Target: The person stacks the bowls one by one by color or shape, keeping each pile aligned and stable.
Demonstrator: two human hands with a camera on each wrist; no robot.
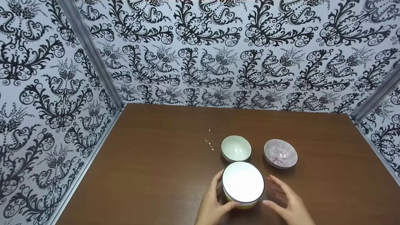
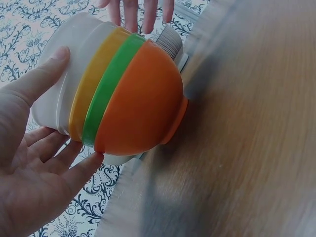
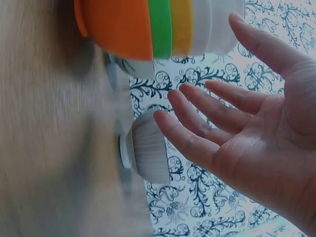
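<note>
A stack of nested bowls [image 1: 243,182] is near the front of the table, with a white bowl on top. From the side, white, yellow, green and orange layers show, the orange bowl [image 2: 143,98] lowest with its foot close to the tabletop. My left hand [image 1: 214,203] holds the stack's left side, thumb on the white part and fingers curved along the other side. At the stack's right, my right hand [image 1: 289,200] is held apart from it, palm inward, fingers spread and loosely bent, with nothing in its grasp.
Behind the stack stands a pale green bowl [image 1: 236,148]. To its right is a striped bowl [image 1: 280,153] with a purplish centre. Small pale specks [image 1: 210,143] mark the brown table [image 1: 150,162]. Patterned walls [image 1: 206,62] close off the back and sides.
</note>
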